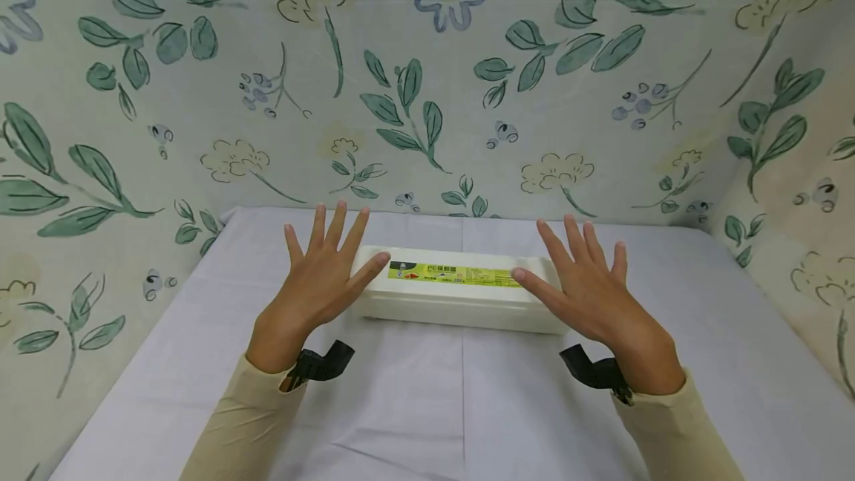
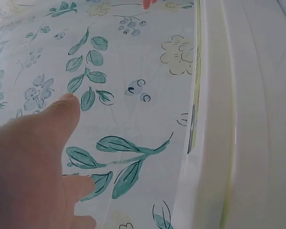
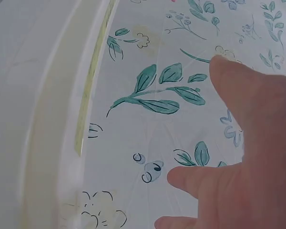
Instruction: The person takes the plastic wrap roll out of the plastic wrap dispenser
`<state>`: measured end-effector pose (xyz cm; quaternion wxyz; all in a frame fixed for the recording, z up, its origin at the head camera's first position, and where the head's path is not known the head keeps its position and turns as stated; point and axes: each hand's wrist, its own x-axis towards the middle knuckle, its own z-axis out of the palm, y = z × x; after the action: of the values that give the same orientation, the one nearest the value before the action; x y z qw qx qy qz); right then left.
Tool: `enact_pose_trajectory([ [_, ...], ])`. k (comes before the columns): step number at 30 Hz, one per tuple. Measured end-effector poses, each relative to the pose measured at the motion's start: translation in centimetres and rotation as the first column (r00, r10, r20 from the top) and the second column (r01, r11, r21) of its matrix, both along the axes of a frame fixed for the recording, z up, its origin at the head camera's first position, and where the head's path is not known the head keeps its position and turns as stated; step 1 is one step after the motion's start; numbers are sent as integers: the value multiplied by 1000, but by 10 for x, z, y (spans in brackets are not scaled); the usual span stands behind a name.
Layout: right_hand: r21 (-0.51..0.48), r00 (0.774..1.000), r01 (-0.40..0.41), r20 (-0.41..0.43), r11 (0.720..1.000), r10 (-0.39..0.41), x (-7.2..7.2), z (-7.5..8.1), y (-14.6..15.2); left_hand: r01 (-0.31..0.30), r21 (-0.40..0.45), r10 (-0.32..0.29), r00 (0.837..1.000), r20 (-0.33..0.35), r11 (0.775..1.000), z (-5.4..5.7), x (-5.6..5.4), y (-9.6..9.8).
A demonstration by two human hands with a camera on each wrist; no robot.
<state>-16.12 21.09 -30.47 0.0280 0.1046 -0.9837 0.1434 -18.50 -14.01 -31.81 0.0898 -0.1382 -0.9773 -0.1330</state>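
Observation:
A long white cling film box [image 1: 461, 312] lies crosswise on the white cloth, with a yellow-green printed label [image 1: 457, 275] along its top. My left hand [image 1: 314, 280] is at the box's left end, fingers straight and spread. At the right end is my right hand [image 1: 591, 288], spread the same way, its thumb over the label's edge. Both hands hold nothing; whether they touch the box cannot be told. The left wrist view shows the box's side [image 2: 214, 119] beside the left hand [image 2: 33, 157]. Similarly, the right wrist view has the box [image 3: 47, 114] beside the right hand [image 3: 257, 143].
A creased white cloth [image 1: 401, 407] covers the table. Behind and to both sides hangs a floral curtain [image 1: 414, 95] of leaves and flowers. Each wrist carries a black strap-on mount, one on the left [image 1: 323, 362] and one on the right [image 1: 594, 370].

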Motion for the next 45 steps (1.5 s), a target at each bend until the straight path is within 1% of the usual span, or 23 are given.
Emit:
enact_pose_trajectory([
  [10, -8, 1000, 2, -31, 1000, -2, -1, -3, -2, 10, 17, -10, 1000, 4, 1000, -1, -2, -2],
  [17, -2, 998, 0, -60, 1000, 0, -4, -4, -3, 18, 39, -20, 999, 28, 999, -4, -6, -1],
  [21, -15, 998, -19, -61, 1000, 18, -4, -6, -3, 28, 50, -29, 999, 16, 998, -6, -6, -1],
  [25, -23, 998, -32, -50, 999, 31, -4, -7, -3, 40, 64, -41, 999, 18, 997, -7, -5, -3],
  [28, -29, 998, -36, -50, 999, 34, -4, -8, -4, 41, 75, -43, 999, 19, 996, -6, -5, -5],
  [33, -26, 996, -48, -76, 998, 46, -4, -8, -5, 55, 89, -56, 998, 12, 995, -5, -5, -6],
  [37, -24, 994, -51, -101, 998, 49, -4, -8, -5, 74, 124, -74, 997, 1, 990, -7, -7, -4],
  [40, -28, 992, -59, -111, 998, 56, -4, -8, -6, 84, 169, -84, 996, -9, 982, -9, -9, -4],
  [45, -33, 990, -80, -121, 996, 76, -5, -8, -7, 83, 268, -87, 996, 5, 960, -13, -13, -6],
])
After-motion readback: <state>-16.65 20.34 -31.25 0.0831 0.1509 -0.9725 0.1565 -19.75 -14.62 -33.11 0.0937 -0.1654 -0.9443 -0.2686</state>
